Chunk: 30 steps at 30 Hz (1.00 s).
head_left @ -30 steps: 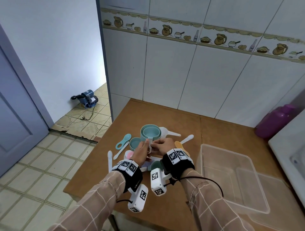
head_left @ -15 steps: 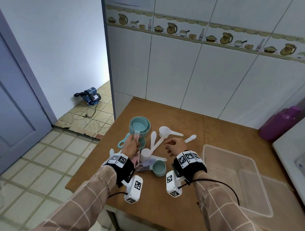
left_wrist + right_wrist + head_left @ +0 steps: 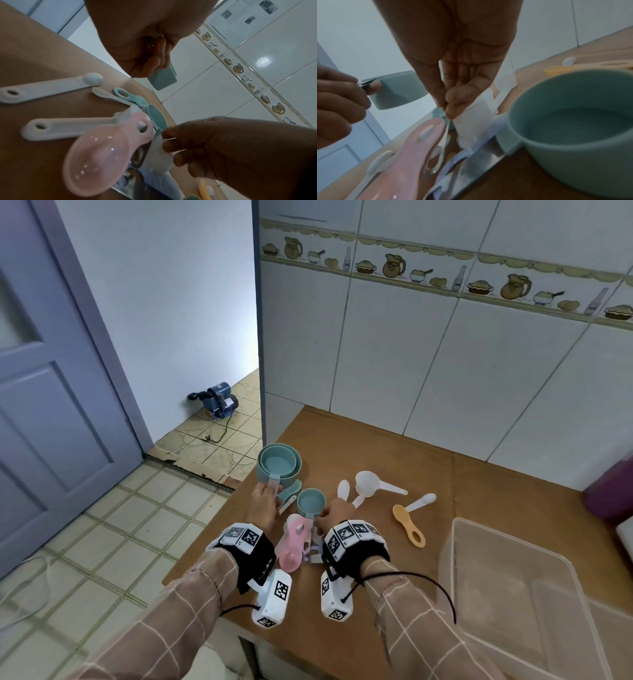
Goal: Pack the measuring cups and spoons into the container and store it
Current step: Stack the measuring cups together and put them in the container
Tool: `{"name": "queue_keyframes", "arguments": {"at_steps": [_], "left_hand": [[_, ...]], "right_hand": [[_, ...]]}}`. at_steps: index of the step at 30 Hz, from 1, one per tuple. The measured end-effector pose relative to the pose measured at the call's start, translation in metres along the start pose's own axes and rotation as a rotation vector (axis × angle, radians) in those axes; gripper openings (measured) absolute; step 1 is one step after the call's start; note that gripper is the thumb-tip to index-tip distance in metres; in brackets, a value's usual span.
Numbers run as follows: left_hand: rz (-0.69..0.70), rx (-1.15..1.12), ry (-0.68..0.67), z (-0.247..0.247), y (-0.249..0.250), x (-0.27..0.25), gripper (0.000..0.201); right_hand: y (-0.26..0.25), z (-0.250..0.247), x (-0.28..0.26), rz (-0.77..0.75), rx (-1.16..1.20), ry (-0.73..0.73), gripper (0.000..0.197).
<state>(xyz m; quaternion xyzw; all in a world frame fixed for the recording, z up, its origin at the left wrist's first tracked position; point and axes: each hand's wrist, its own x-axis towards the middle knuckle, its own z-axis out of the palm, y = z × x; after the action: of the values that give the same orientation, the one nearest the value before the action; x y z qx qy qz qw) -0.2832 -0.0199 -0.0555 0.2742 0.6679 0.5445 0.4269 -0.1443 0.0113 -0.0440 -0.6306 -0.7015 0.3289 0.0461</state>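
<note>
My left hand [image 3: 265, 501] grips the handle of two nested teal measuring cups [image 3: 279, 465] [image 3: 163, 79], held over the table's left edge. My right hand [image 3: 334, 513] [image 3: 448, 108] pinches the thin handle of a smaller teal cup [image 3: 311, 503] just right of the left hand. A pink spoon [image 3: 293, 546] [image 3: 102, 148] lies between my wrists. Another teal cup [image 3: 573, 128] sits under my right wrist, hidden in the head view. The clear container [image 3: 455, 529] stands open at the right with nothing in it.
On the brown table [image 3: 376, 446] lie a white scoop [image 3: 368, 482], white spoons [image 3: 423, 501], an orange spoon [image 3: 407, 523] and a teal spoon [image 3: 291, 491]. The clear lid [image 3: 599, 628] lies by the container. A purple bottle [image 3: 609, 491] stands far right.
Both hands were on the nested cups. The left hand has carried them left, and the right hand let go, then reached left and pinched the smaller teal cup's handle.
</note>
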Motion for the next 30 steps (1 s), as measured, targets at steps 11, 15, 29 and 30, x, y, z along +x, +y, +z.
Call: {"name": "queue_keyframes", "arguments": {"at_steps": [11,15,29,30], "left_hand": [[0.007,-0.001,0.016,-0.015,-0.002,-0.002,0.024],[0.025,0.004,0.004,-0.013,0.000,-0.004,0.025],[-0.012,0.030,-0.073,0.004,-0.012,0.005,0.022],[-0.013,0.024,-0.079,0.009,-0.013,0.005,0.022]], "right_hand": [[-0.014,0.010,0.001,-0.047,-0.271,0.077,0.025],[-0.008,0.016,0.001,0.019,-0.167,0.105,0.020],[0.000,-0.006,0.002,0.052,0.177,0.205,0.032],[-0.001,-0.012,0.000,0.035,0.226,0.245,0.032]]}}
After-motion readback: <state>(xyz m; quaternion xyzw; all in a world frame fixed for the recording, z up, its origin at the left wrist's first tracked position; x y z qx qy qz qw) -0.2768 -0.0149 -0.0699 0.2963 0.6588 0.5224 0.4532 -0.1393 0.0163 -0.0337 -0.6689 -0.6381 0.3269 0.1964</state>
